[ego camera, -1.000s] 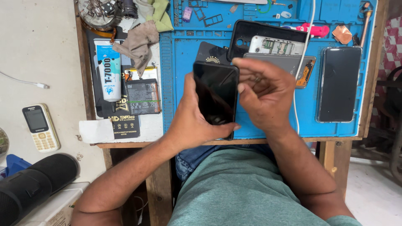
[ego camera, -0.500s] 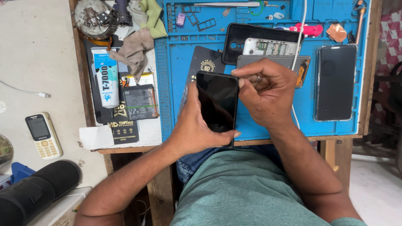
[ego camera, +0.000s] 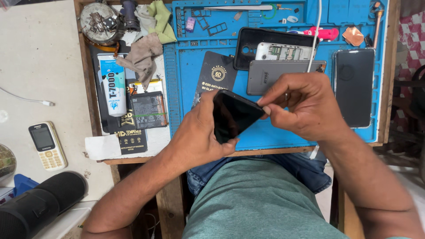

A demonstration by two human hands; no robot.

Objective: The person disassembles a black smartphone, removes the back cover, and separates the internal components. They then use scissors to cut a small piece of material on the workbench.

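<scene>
I am holding the black smartphone (ego camera: pixel 233 116) tilted between both hands, above the near edge of the blue work mat (ego camera: pixel 186 75). My left hand (ego camera: pixel 197 135) is cupping its lower side; my right hand (ego camera: pixel 305 106) is pinching its upper corner with closed fingertips. Risk: the grip is only at the edges, so the glass could slip and strike the desk (ego camera: pixel 133 157). Beyond my hands, an opened phone (ego camera: pixel 283 51) is lying on the mat; left of my left hand, a glue tube (ego camera: pixel 116 90) is resting.
</scene>
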